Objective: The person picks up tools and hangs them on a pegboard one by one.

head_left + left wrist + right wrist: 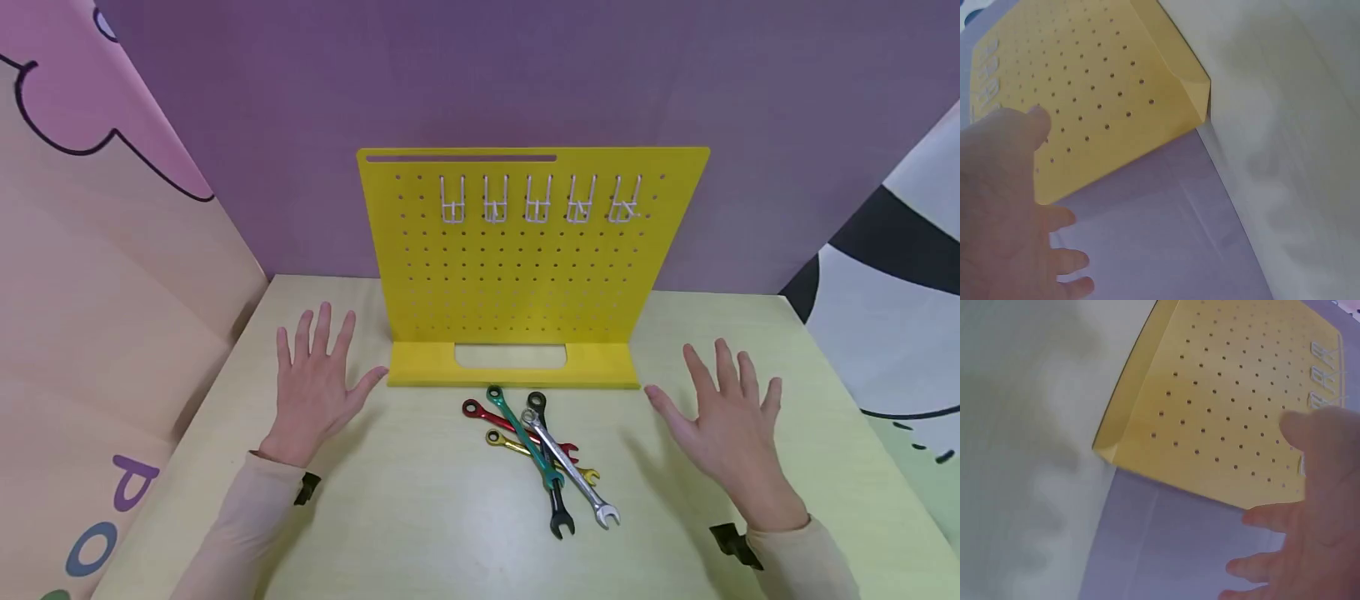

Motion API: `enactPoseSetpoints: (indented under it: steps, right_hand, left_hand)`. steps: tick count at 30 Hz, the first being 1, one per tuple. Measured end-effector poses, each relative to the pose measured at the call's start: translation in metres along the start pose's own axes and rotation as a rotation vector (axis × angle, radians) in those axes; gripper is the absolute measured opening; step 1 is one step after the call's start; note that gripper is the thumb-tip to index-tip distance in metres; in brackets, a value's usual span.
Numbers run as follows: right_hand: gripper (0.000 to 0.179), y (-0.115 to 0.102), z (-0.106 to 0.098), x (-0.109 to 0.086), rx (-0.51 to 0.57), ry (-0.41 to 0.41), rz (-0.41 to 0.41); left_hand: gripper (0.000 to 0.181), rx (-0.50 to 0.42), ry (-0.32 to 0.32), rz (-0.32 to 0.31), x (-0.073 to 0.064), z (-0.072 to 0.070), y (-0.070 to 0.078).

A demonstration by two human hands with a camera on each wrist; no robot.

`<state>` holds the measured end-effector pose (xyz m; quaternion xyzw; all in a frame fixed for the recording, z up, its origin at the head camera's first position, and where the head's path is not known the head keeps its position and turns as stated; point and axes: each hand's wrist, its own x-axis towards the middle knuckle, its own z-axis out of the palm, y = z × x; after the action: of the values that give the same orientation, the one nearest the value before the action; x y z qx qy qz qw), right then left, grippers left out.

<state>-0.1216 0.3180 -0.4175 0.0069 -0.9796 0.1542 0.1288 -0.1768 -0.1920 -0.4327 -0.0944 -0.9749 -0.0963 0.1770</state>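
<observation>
My left hand [313, 400] is held over the left side of the table, fingers spread, thumb pointing toward the pegboard's base. On the other side my right hand [731, 437] is likewise spread and holds nothing. Between them lies a crossed pile of combination wrenches: a red one [510, 423], a teal one [521, 429], a yellow one [517, 447], a silver one [573, 473] and a black one [537, 402]. Behind the pile stands a yellow pegboard [517, 283], also filling much of both wrist views. Several white wire hooks [537, 208] hang in a row near its top.
The pale wooden table [420, 517] runs back to a purple wall [525, 75]. A pink and cream printed panel [112, 250] borders the left side, and a black and white patterned one [892, 333] the right. The pegboard's base has a cut-out slot at its front.
</observation>
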Motion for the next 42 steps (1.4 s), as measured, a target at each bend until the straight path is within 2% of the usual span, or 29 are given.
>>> enactPoseSetpoints:
  steps: [7,14,17,19,22,26,32,37,42]
  right_hand:
    - [0.061,-0.014,0.008,-0.002,0.199,0.085,-0.022]
    - [0.05,-0.032,0.019,-0.006,0.312,0.12,-0.082]
    - [0.048,-0.038,0.024,-0.008,0.354,0.138,-0.12]
    - [0.046,-0.042,0.028,-0.009,0.365,0.132,-0.137]
    - [0.041,-0.048,0.033,-0.01,0.384,0.091,-0.152]
    - [0.035,-0.056,0.041,-0.012,0.405,-0.005,-0.159]
    - [0.035,-0.068,0.054,-0.015,0.444,-0.18,-0.17]
    - [0.035,-0.077,0.059,-0.014,0.457,-0.314,-0.133]
    - [0.033,-0.085,0.063,-0.012,0.424,-0.402,-0.111]
  left_hand:
    - [0.083,-0.108,0.094,0.037,0.009,0.003,-0.002]
    - [0.076,-0.217,0.237,0.092,0.017,0.007,0.0]
    - [0.072,-0.26,0.269,0.084,0.022,0.007,0.002]
    - [0.07,-0.309,0.273,0.056,0.025,0.007,0.004]
    - [0.066,-0.404,0.261,-0.008,0.03,0.006,0.008]
    - [0.063,-0.523,0.25,-0.09,0.04,0.006,0.014]
    - [0.061,-0.645,0.251,-0.153,0.053,0.013,0.021]
    - [0.062,-0.674,0.228,-0.188,0.06,0.017,0.025]
    - [0.064,-0.678,0.219,-0.204,0.067,0.018,0.028]
